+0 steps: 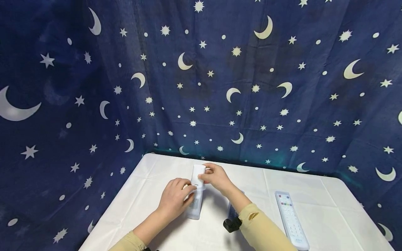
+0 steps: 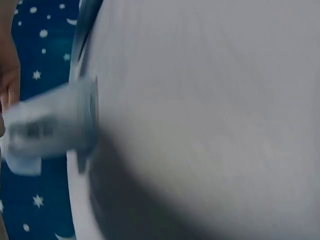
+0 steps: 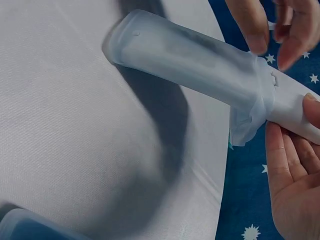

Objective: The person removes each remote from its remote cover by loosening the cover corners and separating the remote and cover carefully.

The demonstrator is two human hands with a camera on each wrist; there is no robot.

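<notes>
1. A navy backdrop [image 1: 251, 99] printed with moons and stars rises behind the white-covered tabletop [image 1: 141, 188], whose far edge lies just beyond the hands. Reaching farther back would quickly run out of surface; the left edge stands farther off.
2. At right, a button-covered remote control [image 1: 291, 219] lies in a translucent cover, well apart from the work. Bare cloth between it and the right forearm gives some room for the elbow to swing.
3. A person's right hand [image 1: 216, 177] works above the tabletop, its grip pinching the upper end of a white handset between thumb and fingers. The left hand [image 1: 174, 197] waits at close quarters, its grip parted beside the sleeve's mouth; whether it touches cannot be told.
4. The white handset [image 1: 198, 171] stands tilted over the tabletop, its lower part inside a translucent sleeve [image 1: 194, 211]. Good handling here likely means keeping both in one line, the handset steady and the soft mouth eased evenly, without creasing.
5. Partly hidden by the right forearm, a dark blue cased item [image 1: 232, 211] sits near the sleeve; that forearm should keep high to avoid brushing it.
</notes>
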